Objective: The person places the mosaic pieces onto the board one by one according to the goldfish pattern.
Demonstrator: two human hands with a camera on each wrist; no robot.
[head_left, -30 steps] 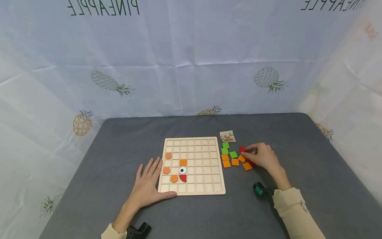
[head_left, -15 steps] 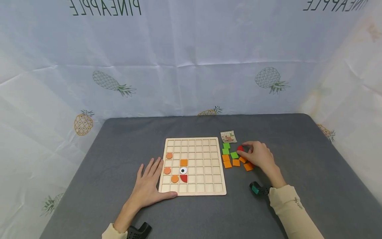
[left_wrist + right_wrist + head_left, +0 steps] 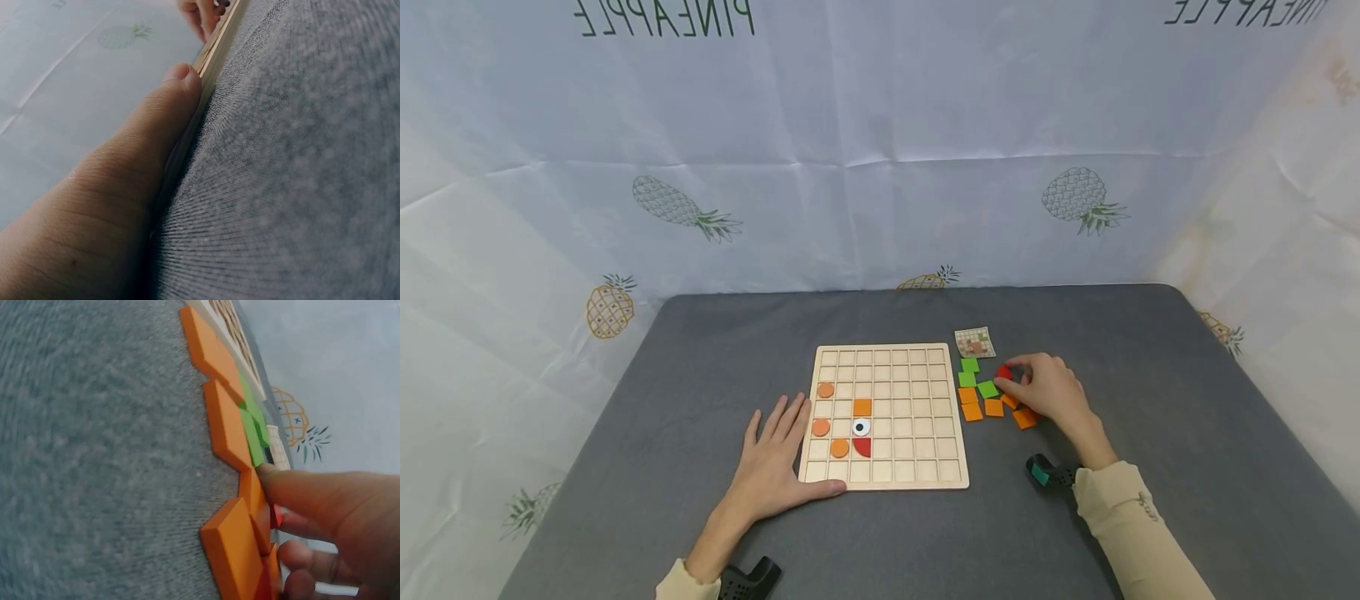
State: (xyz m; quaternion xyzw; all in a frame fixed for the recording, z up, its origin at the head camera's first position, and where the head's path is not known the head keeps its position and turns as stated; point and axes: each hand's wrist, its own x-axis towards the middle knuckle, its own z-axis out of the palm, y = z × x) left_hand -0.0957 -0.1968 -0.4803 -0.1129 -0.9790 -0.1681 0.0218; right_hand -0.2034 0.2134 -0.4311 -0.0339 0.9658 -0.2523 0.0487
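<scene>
My left hand (image 3: 767,475) lies with fingers spread at the left edge of a wooden grid board (image 3: 917,450), the thumb along its near edge. In the left wrist view, the thumb (image 3: 156,119) presses along the board's side. My right hand (image 3: 1051,390) pinches a red piece (image 3: 1004,372) between thumb and index finger, beside the loose tiles; in the right wrist view, the red piece (image 3: 275,515) is mostly hidden behind the thumb. On the board sit orange discs (image 3: 839,448), an orange square (image 3: 862,407), an eye disc (image 3: 861,427) and a red quarter-circle (image 3: 862,447).
Right of the board lie several green squares (image 3: 967,380) and orange squares (image 3: 972,412), some overlapping under the right hand. A small printed pattern card (image 3: 974,342) lies behind them. Everything rests on a dark grey tabletop (image 3: 880,542), with a pineapple-print cloth (image 3: 880,208) hanging behind.
From one second to half a second ago, my right hand shifted slightly left with the red piece. Since then it has stayed almost still. The left hand keeps its place on the board.
</scene>
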